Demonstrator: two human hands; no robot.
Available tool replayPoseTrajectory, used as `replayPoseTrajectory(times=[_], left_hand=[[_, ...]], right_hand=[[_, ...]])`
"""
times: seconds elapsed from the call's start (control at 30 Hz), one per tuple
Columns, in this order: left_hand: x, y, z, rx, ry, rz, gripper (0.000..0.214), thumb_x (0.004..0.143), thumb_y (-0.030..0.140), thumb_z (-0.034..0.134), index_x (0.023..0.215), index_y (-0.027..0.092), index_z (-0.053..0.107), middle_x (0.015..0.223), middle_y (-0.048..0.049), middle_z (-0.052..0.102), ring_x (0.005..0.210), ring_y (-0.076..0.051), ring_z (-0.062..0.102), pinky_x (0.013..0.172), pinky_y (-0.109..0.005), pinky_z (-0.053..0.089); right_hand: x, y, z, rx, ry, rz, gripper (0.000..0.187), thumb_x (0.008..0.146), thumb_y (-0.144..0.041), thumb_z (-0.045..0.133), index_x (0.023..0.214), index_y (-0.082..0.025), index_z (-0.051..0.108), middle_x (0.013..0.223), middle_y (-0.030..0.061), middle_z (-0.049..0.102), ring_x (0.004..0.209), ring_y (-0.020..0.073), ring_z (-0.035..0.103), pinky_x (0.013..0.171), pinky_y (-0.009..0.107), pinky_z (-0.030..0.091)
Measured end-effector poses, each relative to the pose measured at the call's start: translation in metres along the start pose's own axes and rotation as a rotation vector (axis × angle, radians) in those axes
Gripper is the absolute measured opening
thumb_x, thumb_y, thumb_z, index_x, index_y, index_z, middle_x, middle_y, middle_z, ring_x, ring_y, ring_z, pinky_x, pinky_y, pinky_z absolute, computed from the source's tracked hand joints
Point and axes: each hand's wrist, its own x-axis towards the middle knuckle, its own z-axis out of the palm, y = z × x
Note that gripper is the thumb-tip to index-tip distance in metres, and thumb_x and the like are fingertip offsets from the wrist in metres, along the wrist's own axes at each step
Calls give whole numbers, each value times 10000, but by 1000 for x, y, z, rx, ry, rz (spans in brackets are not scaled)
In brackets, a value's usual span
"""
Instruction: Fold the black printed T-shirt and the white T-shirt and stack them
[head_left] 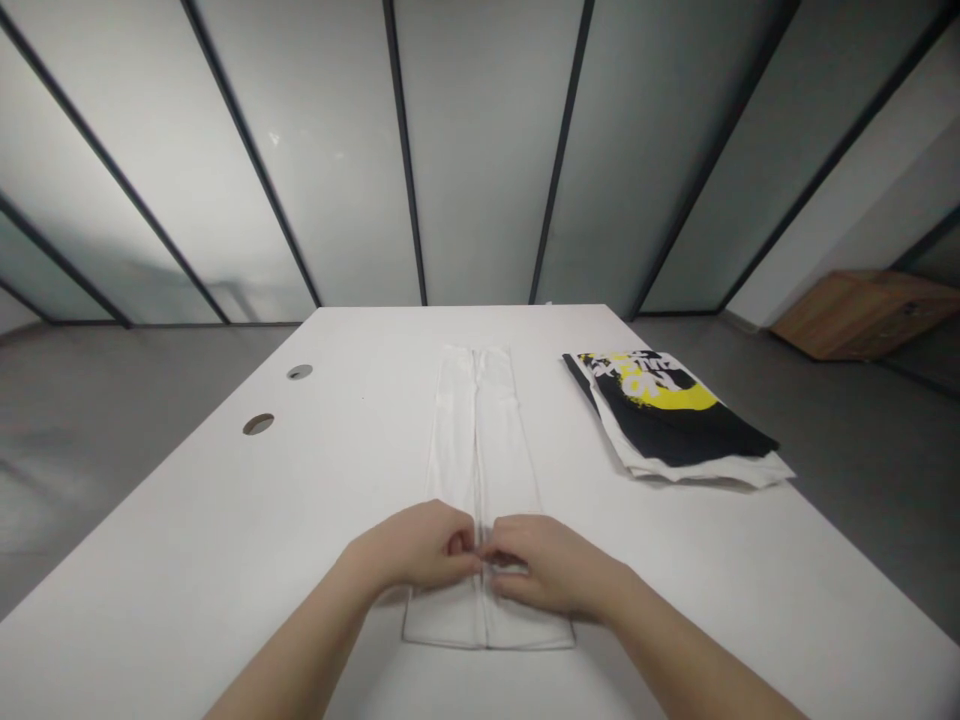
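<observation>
A white garment [480, 440] lies folded into a long narrow strip down the middle of the white table [187, 560], its two side flaps meeting at a centre seam. My left hand [420, 548] and my right hand [547, 568] rest on its near part, fingertips together at the seam. Both hands have curled fingers pinching the cloth edges there.
A stack of folded garments [675, 415], the top one black with a yellow and white print, lies at the right of the table. Two round cable holes [259, 424] sit at the left. Frosted glass panels stand behind, and a wooden cabinet [862, 312] is at the far right.
</observation>
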Motion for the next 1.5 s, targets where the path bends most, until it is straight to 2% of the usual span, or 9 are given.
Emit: replayPoseTrajectory(times=[0.2, 0.37, 0.47, 0.8, 0.93, 1.03, 1.23, 1.4, 1.5], left_hand=[[30, -32, 27, 236, 445, 98, 405, 1026, 285, 494, 1396, 184, 625, 1474, -142, 646, 1383, -295, 580, 1151, -460, 434], [36, -46, 55, 455, 450, 102, 638, 1101, 470, 363, 1652, 151, 329, 1710, -177, 348, 1601, -345, 288, 1274, -557, 266], [34, -41, 57, 467, 455, 108, 729, 1097, 577, 322, 1689, 159, 241, 1722, -178, 317, 1614, -342, 251, 1276, -554, 261], [33, -36, 41, 419, 496, -4, 679, 1090, 583, 338, 1594, 139, 440, 1637, -195, 472, 1536, -345, 420, 1224, -539, 354], [25, -21, 21, 309, 452, -76, 547, 1109, 521, 319, 1339, 170, 671, 1219, -157, 773, 1136, -304, 725, 977, -448, 537], [26, -18, 16, 267, 444, -102, 497, 1117, 446, 311, 1093, 208, 747, 922, -100, 787, 912, -271, 743, 868, -406, 542], [29, -23, 18, 254, 535, 11, 370, 1095, 374, 398, 1211, 201, 704, 1159, -123, 762, 1099, -274, 689, 965, -404, 503], [19, -21, 12, 163, 308, 111, 421, 1092, 410, 389, 965, 231, 748, 781, -52, 748, 742, -225, 704, 720, -310, 483], [22, -30, 15, 100, 390, 150, 432, 1095, 376, 376, 919, 233, 744, 850, -57, 771, 835, -213, 727, 807, -305, 509]], right_hand=[[6, 17, 9, -126, 250, 91, 358, 964, -257, 675, 1319, -221, 697, 1334, 131, 702, 1259, 292, 613, 1072, 458, 477], [-2, 22, 17, -184, -7, 214, 916, 901, -524, 752, 1658, -166, 380, 1754, 176, 232, 1634, 397, 129, 1302, 587, 200], [-4, 17, 18, -179, -39, 209, 1076, 814, -605, 815, 1679, -183, 334, 1765, 172, 178, 1636, 404, 110, 1305, 586, 197], [5, 22, 17, -310, 236, 228, 522, 1006, -341, 633, 1496, -171, 582, 1611, 193, 503, 1489, 372, 458, 1178, 569, 420], [4, 10, 5, -205, 207, 196, 210, 1044, -282, 564, 1108, -217, 753, 1130, 92, 759, 1064, 258, 694, 950, 415, 547], [6, 10, 4, -136, 259, 141, 255, 1067, -265, 498, 1051, -229, 750, 989, 62, 757, 942, 217, 692, 874, 366, 549], [8, 20, 12, -300, 317, 195, 425, 1023, -290, 547, 1428, -189, 628, 1522, 169, 587, 1384, 321, 535, 1132, 513, 445], [7, 2, 5, -207, 183, 201, 272, 1054, -265, 492, 988, -206, 748, 965, 76, 741, 934, 227, 670, 879, 365, 525], [8, 5, 8, -175, 264, 132, 271, 1057, -245, 474, 1007, -210, 738, 964, 76, 738, 941, 225, 664, 877, 366, 515]])
